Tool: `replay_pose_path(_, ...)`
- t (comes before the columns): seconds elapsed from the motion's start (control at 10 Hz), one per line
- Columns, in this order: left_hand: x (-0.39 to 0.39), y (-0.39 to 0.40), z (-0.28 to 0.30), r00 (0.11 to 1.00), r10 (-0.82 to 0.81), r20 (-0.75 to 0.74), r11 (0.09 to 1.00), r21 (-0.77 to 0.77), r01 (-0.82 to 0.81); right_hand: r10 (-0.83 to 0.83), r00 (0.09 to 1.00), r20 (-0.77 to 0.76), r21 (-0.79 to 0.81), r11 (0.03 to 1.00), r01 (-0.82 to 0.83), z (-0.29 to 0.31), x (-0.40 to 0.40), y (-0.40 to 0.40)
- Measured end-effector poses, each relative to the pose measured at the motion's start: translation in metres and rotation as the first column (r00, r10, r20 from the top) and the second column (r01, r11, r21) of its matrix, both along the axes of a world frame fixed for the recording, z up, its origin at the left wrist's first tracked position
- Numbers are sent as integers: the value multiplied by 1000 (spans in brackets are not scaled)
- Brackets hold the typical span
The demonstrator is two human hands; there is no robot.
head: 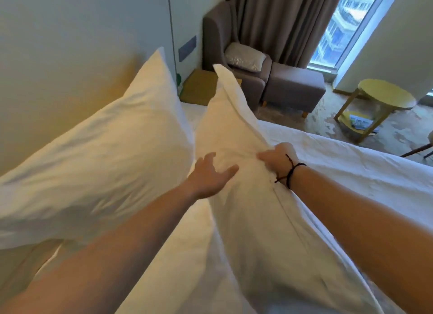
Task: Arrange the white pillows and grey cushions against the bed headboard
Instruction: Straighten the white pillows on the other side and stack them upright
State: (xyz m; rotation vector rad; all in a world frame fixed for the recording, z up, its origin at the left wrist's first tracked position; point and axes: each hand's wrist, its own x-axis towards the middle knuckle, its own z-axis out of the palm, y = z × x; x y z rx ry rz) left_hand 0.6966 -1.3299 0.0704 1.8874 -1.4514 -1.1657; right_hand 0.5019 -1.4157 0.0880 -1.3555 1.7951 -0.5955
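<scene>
— What's nearest?

— Two bare forearms reach out over the bed (351, 173), whose white sheet is creased and runs away to the right edge. The left hand (212, 176) lies against the near face of a white pillow (236, 135), fingers spread wide and only lightly bent, gripping nothing. The right hand (277, 160) has its fingers curled into the pillow's right edge, bunching the fabric; a dark cord bracelet (291, 173) sits on that wrist.

— And the pillow itself?

— It stands on end, about mid-bed, tilted a little, its top corner pointing up. Its lower part spreads toward the near edge of the bed.

— Anything beside it?

— A second white pillow (105, 149) to the left, leaning against the pale wall-like surface at the head of the bed. It is blurred, and the two pillows sit just beside each other; I cannot tell whether they touch.

— Farther back?

— Past the bed's far edge, a yellowish bedside stand (199, 86), then a grey-brown armchair (218, 37) with a plastic-wrapped cushion (244, 58) on its seat and a matching footstool (295, 86) against it. Behind hang brown curtains (281, 20) beside a tall window (337, 30). At the right a round yellow side table (384, 93) stands on patterned carpet (328, 121), with printed papers on its lower shelf.
</scene>
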Motion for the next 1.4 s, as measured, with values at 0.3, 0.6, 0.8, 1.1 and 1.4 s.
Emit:
replay_pose_path(0.3, 161, 150, -64, 920, 256, -297, 931, 333, -151, -129, 966, 224, 279, 958, 63, -136, 205, 15)
replay_pose_path(0.6, 160, 186, -77, 974, 19, 226, 949, 303, -89, 0, 998, -58, 253, 967, 15, -135, 243, 19)
replay_pose_path(0.8, 147, 165, -84, 991, 127, 33, 983, 132, -131, -294, 947, 134, 153, 950, 273, -97, 243, -7)
replay_pose_path(1.1, 200, 119, -111, 979, 184, -85, 978, 120, -173, -6, 1000, -8, 65, 998, 6, -90, 272, -28)
replay_pose_path(1.4, 200, 144, -113, 939, 343, -31, 926, -154, -344, 361, 933, 10, 143, 922, -359, -114, 238, 66)
